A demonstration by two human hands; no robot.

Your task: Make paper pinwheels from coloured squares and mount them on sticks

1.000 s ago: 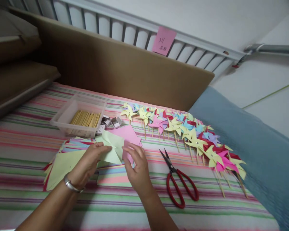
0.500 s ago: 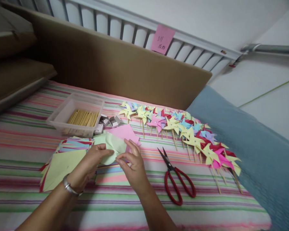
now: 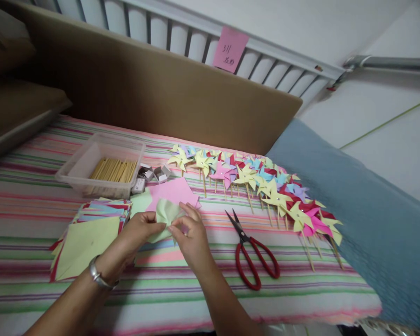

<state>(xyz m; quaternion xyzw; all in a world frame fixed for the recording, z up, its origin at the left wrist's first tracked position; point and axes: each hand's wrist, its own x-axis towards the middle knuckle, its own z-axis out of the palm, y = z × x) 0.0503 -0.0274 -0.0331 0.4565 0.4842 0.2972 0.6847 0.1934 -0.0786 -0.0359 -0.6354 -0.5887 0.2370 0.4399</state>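
Between my two hands is a light green sheet of paper, its corners bent in toward the middle. My left hand pinches it from the left, thumb near the centre. From the right, my right hand closes thumb and fingers on the same sheet near the centre. Pink paper lies just behind my hands, and striped-looking layers of coloured paper lie beneath them. To the left is a stack of cut paper squares with a pale yellow one on top.
Red-handled scissors lie partly open on the right. Many paper pinwheels on sticks fill the right back. A clear plastic box holds wooden sticks; small white boxes stand beside it. A cardboard sheet stands behind.
The green paper is now folded further in, its corners gathered toward the centre under my fingers. My hands stay nearly in place; the view has shifted slightly.
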